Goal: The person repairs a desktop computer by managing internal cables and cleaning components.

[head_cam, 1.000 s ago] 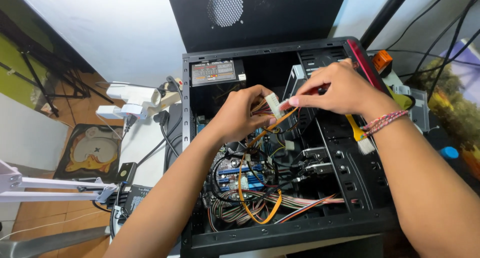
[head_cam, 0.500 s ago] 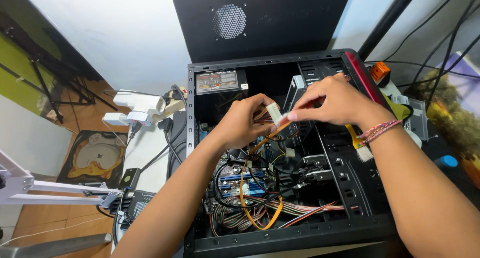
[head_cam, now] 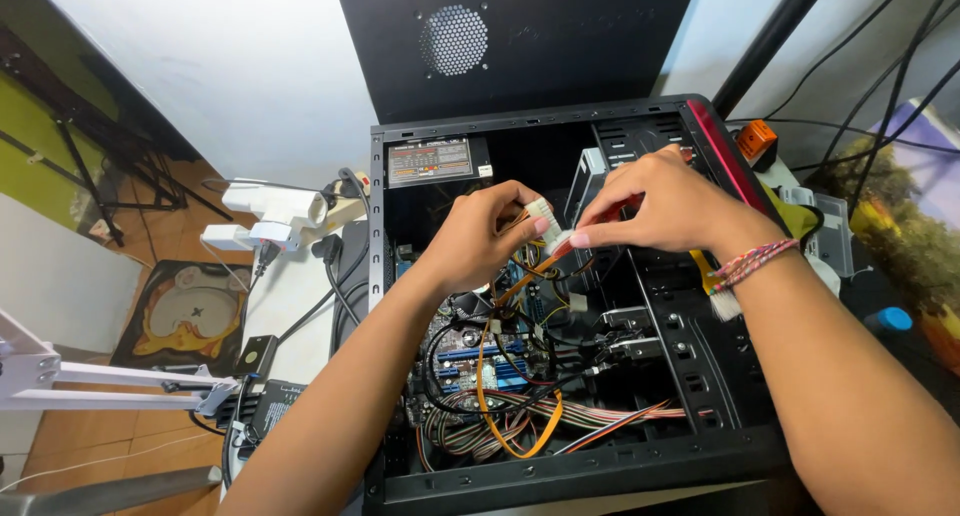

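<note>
Connector: small white plug point(head_cam: 541, 216) held up over the open case point(head_cam: 740, 176), about mid-width, above the board point(head_cam: 480, 361).
Left hand: left hand point(head_cam: 480, 238) pinches the plug from its left side; grip clenched on the plug, fingertips on its top and side.
Right hand: right hand point(head_cam: 665, 201) meets it from the right; grip pinched on a pale plug end point(head_cam: 560, 242) touching the white plug, with something red showing between the fingers that I cannot make out.
Relation: plug lies between the two hands, both touching or just beside it; the left hand has the fuller hold.
Axis: plug's long axis runs roughly up-left to down-right, its lower end toward the right hand's fingertips.
Wires: orange and yellow leads point(head_cam: 510, 286) trail from the plug down-left into the cable tangle.
Nearby: power supply point(head_cam: 432, 161) sits at the case's far-left corner; grey drive point(head_cam: 590, 176) just behind the hands.
Desk: desk point(head_cam: 290, 306) left of the case carries a white adapter point(head_cam: 275, 211) and black cords.
</note>
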